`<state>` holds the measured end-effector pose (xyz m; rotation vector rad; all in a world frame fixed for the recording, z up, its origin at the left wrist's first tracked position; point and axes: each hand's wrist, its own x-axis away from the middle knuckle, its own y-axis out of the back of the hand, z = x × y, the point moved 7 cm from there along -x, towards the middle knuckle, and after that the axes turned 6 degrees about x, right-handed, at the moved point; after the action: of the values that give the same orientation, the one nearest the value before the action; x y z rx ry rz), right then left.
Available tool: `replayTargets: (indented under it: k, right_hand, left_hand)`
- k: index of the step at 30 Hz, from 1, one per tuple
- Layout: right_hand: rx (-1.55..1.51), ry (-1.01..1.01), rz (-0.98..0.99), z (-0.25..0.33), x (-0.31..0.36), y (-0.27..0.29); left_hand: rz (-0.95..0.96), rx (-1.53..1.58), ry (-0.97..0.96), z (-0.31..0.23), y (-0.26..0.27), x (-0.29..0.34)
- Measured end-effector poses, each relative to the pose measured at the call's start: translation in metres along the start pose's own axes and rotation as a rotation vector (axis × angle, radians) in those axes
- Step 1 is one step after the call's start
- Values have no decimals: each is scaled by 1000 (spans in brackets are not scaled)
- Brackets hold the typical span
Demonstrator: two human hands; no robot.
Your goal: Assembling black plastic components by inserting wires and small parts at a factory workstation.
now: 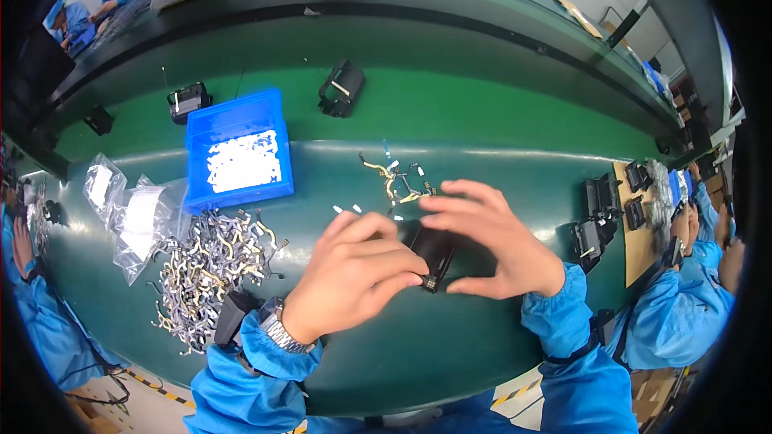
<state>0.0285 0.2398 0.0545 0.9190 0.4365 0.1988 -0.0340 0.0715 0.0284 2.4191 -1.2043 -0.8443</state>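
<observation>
A black plastic housing (437,251) lies on the green table between my hands, partly hidden by my fingers. My left hand (354,273) pinches a small dark connector (430,282) at the housing's near end, thumb and forefinger together. Over the housing's right side arches my right hand (503,245), its fingers and thumb spread, gripping nothing. Just beyond the hands lie several loose wire harnesses (394,181) with yellow and black leads, and a few small white pieces (356,208). A heap of short cable harnesses (213,273) spreads left of my left wrist.
A blue bin (240,110) of white parts stands at the left, beside clear plastic bags (145,221). More black housings (342,88) sit at the back and right, some near a cardboard sheet (639,245). Co-workers in blue sit either side (675,297).
</observation>
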Motion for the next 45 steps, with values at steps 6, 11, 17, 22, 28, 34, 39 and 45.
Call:
replayTargets:
  k: [6, 11, 17, 22, 28, 34, 39, 45]
  right_hand:
    - [-2, 44, 122, -17, -33, 5]
    - [0, -601, -591, -138, -50, 51]
    - [277, -726, -639, -189, -50, 32]
    - [276, -825, -467, -144, -45, 34]
    - [501, -538, -453, -70, 61, 137]
    - [536, -822, -323, -168, 233, 192]
    - [336, -767, -418, -182, 265, 165]
    - [312, -704, -462, -135, 219, 119]
  left_hand:
    - [-349, -36, -131, -10, 27, 4]
    - [-456, -49, -172, -11, 33, 8]
    - [-378, -84, -170, -12, 20, 5]
    - [-325, -98, -125, -9, 22, 6]
    - [-312, -120, -125, -9, 21, 7]
    - [-239, -98, -141, -7, 11, 0]
    - [-212, -95, -153, -3, 8, 4]
    - [-174, -91, -132, -8, 7, 1]
